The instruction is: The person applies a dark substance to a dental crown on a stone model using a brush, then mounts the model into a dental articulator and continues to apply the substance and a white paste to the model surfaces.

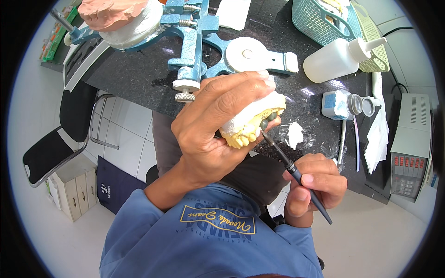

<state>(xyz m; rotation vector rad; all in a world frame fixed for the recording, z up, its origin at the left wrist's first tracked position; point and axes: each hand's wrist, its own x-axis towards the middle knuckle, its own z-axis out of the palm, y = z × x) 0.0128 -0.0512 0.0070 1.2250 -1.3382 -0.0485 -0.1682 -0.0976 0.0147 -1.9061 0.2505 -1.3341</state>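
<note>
My left hand [199, 134] is wrapped round a dental cast [238, 136] with yellow stone teeth, a white plaster base and dark green pieces [264, 124] on some teeth. My right hand [317, 183] grips a dark slim brush [289, 165], its tip at the cast beside the green pieces. Just right of the cast lies a patch of white powder or paste [295, 134] on the dark speckled worktop [130, 69].
Blue articulators [192, 51], one bearing a pink-and-white cast [118, 18], stand at the back. A squeeze bottle [329, 62], baskets [315, 21], an open jar [338, 104], tissue [375, 141] and a grey device [408, 148] are rightward. A black chair [48, 160] stands left.
</note>
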